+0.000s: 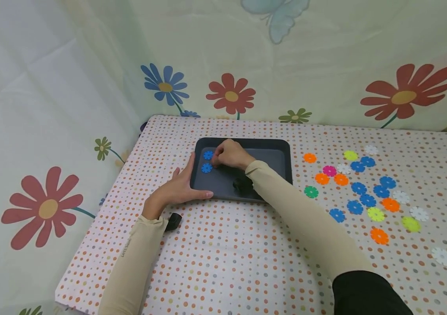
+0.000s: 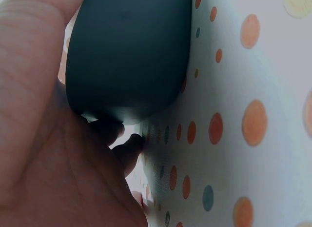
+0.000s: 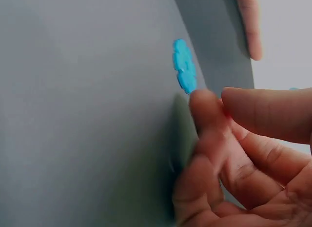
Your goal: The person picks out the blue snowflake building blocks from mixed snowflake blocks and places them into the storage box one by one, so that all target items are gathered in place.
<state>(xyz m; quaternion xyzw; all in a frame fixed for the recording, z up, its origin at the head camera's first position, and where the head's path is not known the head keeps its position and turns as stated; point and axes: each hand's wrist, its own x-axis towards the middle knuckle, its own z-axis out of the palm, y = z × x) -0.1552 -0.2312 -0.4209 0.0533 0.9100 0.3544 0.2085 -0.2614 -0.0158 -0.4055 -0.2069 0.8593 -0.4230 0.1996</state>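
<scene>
A dark grey tray [image 1: 262, 162] lies on the dotted tablecloth. Two blue snowflake discs sit flat in its left part, one farther back [image 1: 208, 155] and one nearer [image 1: 206, 167]. My right hand [image 1: 229, 154] hovers inside the tray just right of them with its fingers curled. In the right wrist view the thumb and forefinger [image 3: 222, 97] meet with nothing visible between them, close to a blue disc [image 3: 184, 66]. My left hand [image 1: 180, 186] lies against the tray's front left corner [image 2: 126, 51]. Its straight fingers run along the left rim and its thumb along the front rim.
To the right of the tray, several loose discs [image 1: 359, 188] in blue, orange, white, green, pink and yellow-green lie scattered on the cloth. Flowered fabric walls stand behind and on the left. The table's left edge [image 1: 101, 210] is near my left forearm.
</scene>
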